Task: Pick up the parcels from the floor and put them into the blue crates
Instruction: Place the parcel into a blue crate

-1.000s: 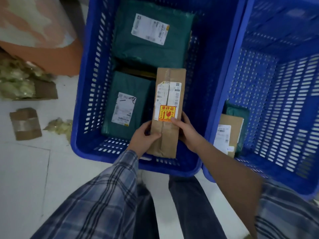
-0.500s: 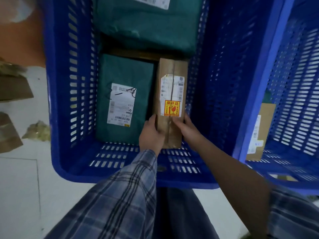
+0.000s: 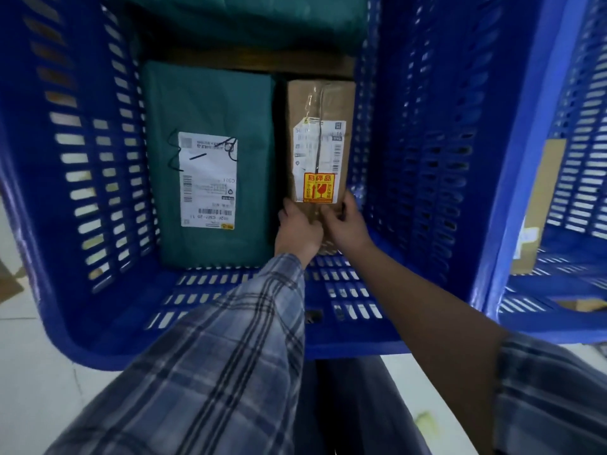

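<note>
The brown cardboard box (image 3: 320, 142) has gone deeper into the blue crate (image 3: 98, 198): a second ago its near end hung over the crate's front wall, and now it lies flat on the bottom, just beside the green mailer (image 3: 210, 165) and close to the right-hand wall. The left hand (image 3: 299, 229) and right hand (image 3: 348, 224) have followed it down and now grip its near end close together. The view has dropped lower over the crate, so the floor at the left has mostly slipped from sight.
</note>
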`<action>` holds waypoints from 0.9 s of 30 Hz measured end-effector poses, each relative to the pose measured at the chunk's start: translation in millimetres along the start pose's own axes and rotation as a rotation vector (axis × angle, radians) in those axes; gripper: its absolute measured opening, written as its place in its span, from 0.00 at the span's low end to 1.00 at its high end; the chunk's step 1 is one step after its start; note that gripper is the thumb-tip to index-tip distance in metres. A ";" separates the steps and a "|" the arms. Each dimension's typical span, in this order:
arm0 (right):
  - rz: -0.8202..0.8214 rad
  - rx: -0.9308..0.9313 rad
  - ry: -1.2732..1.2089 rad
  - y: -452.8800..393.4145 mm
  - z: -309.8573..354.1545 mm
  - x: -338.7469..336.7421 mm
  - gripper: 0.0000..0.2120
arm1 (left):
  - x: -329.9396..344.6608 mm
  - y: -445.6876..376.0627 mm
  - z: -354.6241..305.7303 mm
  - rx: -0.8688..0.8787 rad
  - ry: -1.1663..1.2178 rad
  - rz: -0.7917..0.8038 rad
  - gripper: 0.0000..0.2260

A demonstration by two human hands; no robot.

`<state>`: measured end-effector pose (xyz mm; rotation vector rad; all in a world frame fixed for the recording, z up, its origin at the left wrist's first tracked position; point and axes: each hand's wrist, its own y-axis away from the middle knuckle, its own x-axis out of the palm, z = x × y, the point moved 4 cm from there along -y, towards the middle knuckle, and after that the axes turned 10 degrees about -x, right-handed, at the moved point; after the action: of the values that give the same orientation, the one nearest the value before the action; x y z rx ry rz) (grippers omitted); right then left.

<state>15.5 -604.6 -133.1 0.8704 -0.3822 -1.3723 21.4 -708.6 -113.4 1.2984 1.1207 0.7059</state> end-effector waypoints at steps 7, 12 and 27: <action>0.044 0.023 0.062 -8.3 -16.2 1.4 0.25 | 1.2 -19.8 0.2 0.005 -0.011 0.015 0.31; 0.107 -0.030 0.069 -11.7 -15.9 12.6 0.27 | 2.9 -22.1 3.4 -0.036 -0.027 -0.079 0.34; 0.255 0.177 0.400 30.4 35.8 2.1 0.13 | -14.4 42.0 11.6 -0.057 -0.065 0.077 0.11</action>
<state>11.8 -619.0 -88.5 1.1735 -0.2941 -0.9124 34.5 -718.2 -70.5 1.3126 0.9963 0.7420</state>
